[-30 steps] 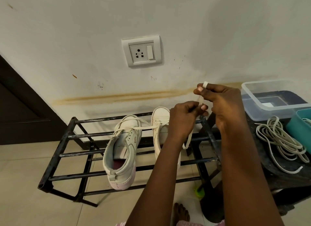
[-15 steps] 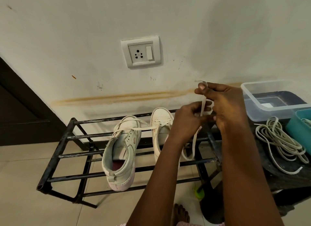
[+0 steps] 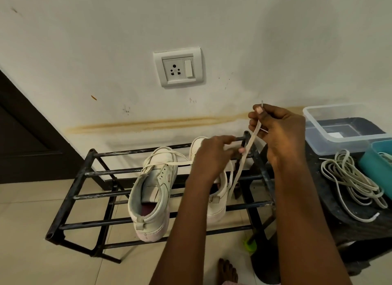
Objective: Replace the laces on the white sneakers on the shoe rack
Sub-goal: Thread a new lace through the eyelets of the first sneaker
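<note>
- While the right hand pinches the upper end of the lace, the left hand pinches it lower down.
- The lace hangs down to one white sneaker, near the right edge of the shoe rack.
- The other sneaker stands at the middle of the rack.

both forearms bare up to the frame edge. left hand and right hand plain, nails short and pale. one bare foot, toes visible. sliver of pink cloth at bottom edge.
</note>
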`<state>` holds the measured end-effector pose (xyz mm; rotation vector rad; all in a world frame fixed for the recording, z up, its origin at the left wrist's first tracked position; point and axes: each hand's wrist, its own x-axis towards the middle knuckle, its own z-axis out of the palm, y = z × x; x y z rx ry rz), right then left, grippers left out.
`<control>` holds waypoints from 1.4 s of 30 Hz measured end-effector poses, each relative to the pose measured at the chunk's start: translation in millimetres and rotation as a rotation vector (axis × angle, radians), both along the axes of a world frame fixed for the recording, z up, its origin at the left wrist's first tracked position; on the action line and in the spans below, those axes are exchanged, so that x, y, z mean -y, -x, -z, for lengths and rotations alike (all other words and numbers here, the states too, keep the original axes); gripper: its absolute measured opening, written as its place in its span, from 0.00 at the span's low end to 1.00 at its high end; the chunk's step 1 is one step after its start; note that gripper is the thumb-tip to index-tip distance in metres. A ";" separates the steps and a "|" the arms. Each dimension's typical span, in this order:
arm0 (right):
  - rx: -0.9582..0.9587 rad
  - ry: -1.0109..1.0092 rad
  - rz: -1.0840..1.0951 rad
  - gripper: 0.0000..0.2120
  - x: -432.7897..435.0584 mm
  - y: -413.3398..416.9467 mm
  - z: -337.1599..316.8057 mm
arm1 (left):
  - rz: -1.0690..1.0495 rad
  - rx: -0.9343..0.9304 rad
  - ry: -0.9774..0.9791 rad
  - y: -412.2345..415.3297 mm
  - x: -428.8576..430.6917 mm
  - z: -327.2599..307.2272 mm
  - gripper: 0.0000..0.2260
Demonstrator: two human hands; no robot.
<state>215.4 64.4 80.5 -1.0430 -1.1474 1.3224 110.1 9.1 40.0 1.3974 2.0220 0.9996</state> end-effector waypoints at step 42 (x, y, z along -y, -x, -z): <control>1.182 -0.428 -0.477 0.11 29.0 71.3 76.5 | -0.250 0.841 0.225 80.1 38.8 34.5 0.08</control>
